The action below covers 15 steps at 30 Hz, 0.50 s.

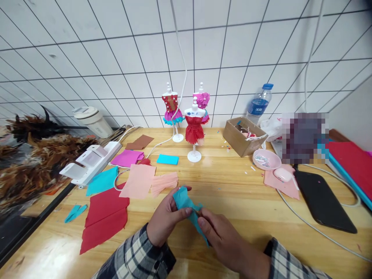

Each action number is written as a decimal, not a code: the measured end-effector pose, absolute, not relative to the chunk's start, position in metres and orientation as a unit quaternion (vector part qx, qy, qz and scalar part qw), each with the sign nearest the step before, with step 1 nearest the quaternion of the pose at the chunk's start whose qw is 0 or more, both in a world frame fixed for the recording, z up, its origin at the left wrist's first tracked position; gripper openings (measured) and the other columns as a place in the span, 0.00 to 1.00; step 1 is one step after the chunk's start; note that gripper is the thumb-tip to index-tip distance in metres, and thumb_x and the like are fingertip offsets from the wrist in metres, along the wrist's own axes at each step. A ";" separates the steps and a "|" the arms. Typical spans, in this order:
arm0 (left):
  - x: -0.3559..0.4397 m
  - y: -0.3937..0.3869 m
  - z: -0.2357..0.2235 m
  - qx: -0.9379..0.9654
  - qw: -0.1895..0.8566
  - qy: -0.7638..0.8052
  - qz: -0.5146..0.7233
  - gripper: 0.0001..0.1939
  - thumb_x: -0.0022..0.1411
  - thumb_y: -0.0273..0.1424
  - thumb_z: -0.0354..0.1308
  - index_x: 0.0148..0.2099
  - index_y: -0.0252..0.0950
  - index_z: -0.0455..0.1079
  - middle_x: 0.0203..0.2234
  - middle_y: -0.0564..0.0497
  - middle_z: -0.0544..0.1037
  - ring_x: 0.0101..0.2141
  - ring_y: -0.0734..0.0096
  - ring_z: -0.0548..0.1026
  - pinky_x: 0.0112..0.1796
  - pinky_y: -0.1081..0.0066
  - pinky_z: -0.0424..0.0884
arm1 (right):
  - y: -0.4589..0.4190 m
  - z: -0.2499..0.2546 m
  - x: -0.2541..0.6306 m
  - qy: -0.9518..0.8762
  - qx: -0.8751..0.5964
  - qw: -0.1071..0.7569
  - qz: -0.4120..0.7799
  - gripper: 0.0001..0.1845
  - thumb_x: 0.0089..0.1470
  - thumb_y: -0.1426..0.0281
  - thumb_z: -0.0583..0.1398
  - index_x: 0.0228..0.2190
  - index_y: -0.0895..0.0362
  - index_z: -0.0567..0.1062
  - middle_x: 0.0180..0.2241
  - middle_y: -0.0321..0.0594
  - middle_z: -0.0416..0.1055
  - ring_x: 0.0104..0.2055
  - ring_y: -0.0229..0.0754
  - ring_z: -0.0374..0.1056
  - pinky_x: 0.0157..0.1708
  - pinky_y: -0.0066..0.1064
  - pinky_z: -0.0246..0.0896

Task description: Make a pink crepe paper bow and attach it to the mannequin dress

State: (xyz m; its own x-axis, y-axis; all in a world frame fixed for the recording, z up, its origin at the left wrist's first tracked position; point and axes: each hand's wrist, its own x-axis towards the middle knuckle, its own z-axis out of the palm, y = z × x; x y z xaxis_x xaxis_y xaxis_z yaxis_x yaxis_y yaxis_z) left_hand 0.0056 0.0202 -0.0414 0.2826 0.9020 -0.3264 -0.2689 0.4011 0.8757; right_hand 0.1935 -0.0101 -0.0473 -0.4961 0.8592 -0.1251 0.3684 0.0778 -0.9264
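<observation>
A strip of turquoise crepe paper (pixel 183 198) is stretched between my two hands above the table's front middle. My left hand (pixel 167 217) pinches it, thumb on top and fingers behind. Closed at the paper's right edge, my right hand (pixel 219 234) has its thumb and forefinger pressed together there. Something small and dark shows at those fingertips, too hidden to name. Beyond my hands stands a white mini mannequin (pixel 194 112) in a red paper dress (pixel 194 128). A gathered peach paper strip (pixel 164 183) lies just past my left hand.
Red paper (pixel 106 217), a peach sheet (pixel 138 181) and turquoise paper (pixel 102 180) lie left. A cardboard box (pixel 243 137), pink dish (pixel 266 159) and black phone (pixel 324 199) stand or lie right. A white cable (pixel 316 228) crosses the right side. Two more dressed mannequins stand behind.
</observation>
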 end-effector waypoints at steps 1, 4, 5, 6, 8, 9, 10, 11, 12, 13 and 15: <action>0.006 0.020 -0.041 0.364 0.715 0.435 0.408 0.34 0.47 0.31 0.72 0.55 0.35 0.62 0.33 0.50 0.78 0.34 0.68 0.74 0.39 0.68 0.66 | -0.010 -0.047 0.194 -0.695 -0.442 0.236 0.515 0.22 0.66 0.54 0.43 0.33 0.55 0.66 0.26 0.32 0.63 0.27 0.36 0.57 0.27 0.29 0.47; 0.005 0.020 -0.041 0.370 0.718 0.433 0.401 0.35 0.47 0.31 0.72 0.55 0.35 0.62 0.34 0.49 0.78 0.34 0.68 0.74 0.39 0.68 0.66 | -0.008 -0.044 0.194 -0.697 -0.439 0.230 0.518 0.22 0.66 0.54 0.43 0.34 0.55 0.67 0.26 0.32 0.63 0.27 0.36 0.57 0.27 0.29 0.47; 0.005 0.020 -0.041 0.371 0.717 0.434 0.399 0.35 0.47 0.31 0.72 0.55 0.35 0.62 0.33 0.49 0.78 0.34 0.69 0.74 0.38 0.68 0.66 | -0.007 -0.044 0.194 -0.698 -0.438 0.229 0.518 0.23 0.66 0.54 0.43 0.33 0.55 0.67 0.26 0.32 0.63 0.27 0.36 0.57 0.27 0.29 0.47; 0.005 0.020 -0.041 0.372 0.718 0.433 0.397 0.35 0.47 0.31 0.72 0.56 0.35 0.62 0.33 0.50 0.77 0.33 0.69 0.74 0.38 0.69 0.66 | -0.007 -0.044 0.194 -0.699 -0.437 0.228 0.518 0.23 0.66 0.54 0.43 0.33 0.55 0.67 0.26 0.32 0.64 0.27 0.36 0.57 0.27 0.29 0.47; 0.005 0.020 -0.041 0.370 0.719 0.434 0.396 0.36 0.47 0.31 0.72 0.56 0.35 0.62 0.32 0.50 0.77 0.33 0.69 0.74 0.37 0.69 0.66 | -0.007 -0.044 0.194 -0.701 -0.435 0.229 0.517 0.23 0.66 0.54 0.43 0.33 0.55 0.67 0.26 0.32 0.63 0.27 0.36 0.57 0.27 0.29 0.47; 0.005 0.020 -0.042 0.370 0.720 0.434 0.396 0.36 0.47 0.31 0.72 0.56 0.35 0.62 0.32 0.51 0.77 0.32 0.70 0.73 0.37 0.69 0.66 | -0.007 -0.044 0.194 -0.701 -0.434 0.228 0.517 0.23 0.66 0.54 0.43 0.33 0.55 0.67 0.25 0.32 0.63 0.27 0.36 0.57 0.27 0.29 0.46; 0.005 0.020 -0.042 0.370 0.719 0.435 0.395 0.36 0.47 0.31 0.72 0.57 0.35 0.61 0.32 0.51 0.77 0.33 0.69 0.73 0.37 0.69 0.66 | -0.007 -0.044 0.194 -0.702 -0.433 0.228 0.517 0.23 0.66 0.54 0.43 0.33 0.55 0.67 0.25 0.32 0.63 0.27 0.36 0.57 0.27 0.29 0.46; 0.004 0.021 -0.042 0.371 0.719 0.435 0.395 0.36 0.47 0.31 0.72 0.57 0.35 0.61 0.32 0.51 0.77 0.33 0.69 0.73 0.37 0.69 0.66 | -0.007 -0.045 0.194 -0.702 -0.433 0.228 0.517 0.23 0.66 0.54 0.43 0.33 0.55 0.67 0.25 0.32 0.63 0.26 0.36 0.57 0.27 0.29 0.46; 0.004 0.021 -0.042 0.372 0.718 0.435 0.395 0.36 0.47 0.31 0.72 0.57 0.35 0.61 0.32 0.51 0.77 0.33 0.69 0.73 0.38 0.69 0.66 | -0.007 -0.045 0.194 -0.703 -0.434 0.228 0.515 0.23 0.66 0.54 0.43 0.34 0.55 0.67 0.25 0.32 0.63 0.26 0.36 0.56 0.27 0.29 0.46; 0.004 0.021 -0.042 0.372 0.718 0.435 0.396 0.36 0.47 0.31 0.72 0.57 0.35 0.61 0.32 0.51 0.77 0.33 0.69 0.73 0.38 0.69 0.66 | -0.008 -0.045 0.194 -0.703 -0.436 0.229 0.513 0.22 0.66 0.54 0.43 0.34 0.55 0.67 0.25 0.32 0.63 0.26 0.36 0.57 0.27 0.29 0.46; 0.005 0.021 -0.042 0.369 0.719 0.435 0.397 0.37 0.47 0.31 0.72 0.57 0.35 0.61 0.32 0.51 0.76 0.33 0.69 0.73 0.38 0.69 0.66 | -0.007 -0.045 0.194 -0.703 -0.440 0.230 0.510 0.22 0.66 0.55 0.43 0.34 0.55 0.67 0.25 0.32 0.64 0.26 0.36 0.57 0.27 0.29 0.46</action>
State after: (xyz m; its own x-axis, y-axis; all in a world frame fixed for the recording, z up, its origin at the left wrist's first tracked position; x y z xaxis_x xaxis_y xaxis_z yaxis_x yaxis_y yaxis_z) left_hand 0.0047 0.0213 -0.0416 0.3067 0.8922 -0.3315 -0.2499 0.4116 0.8764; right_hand 0.1942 -0.0074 -0.0453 -0.5074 0.8526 -0.1252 0.3832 0.0931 -0.9190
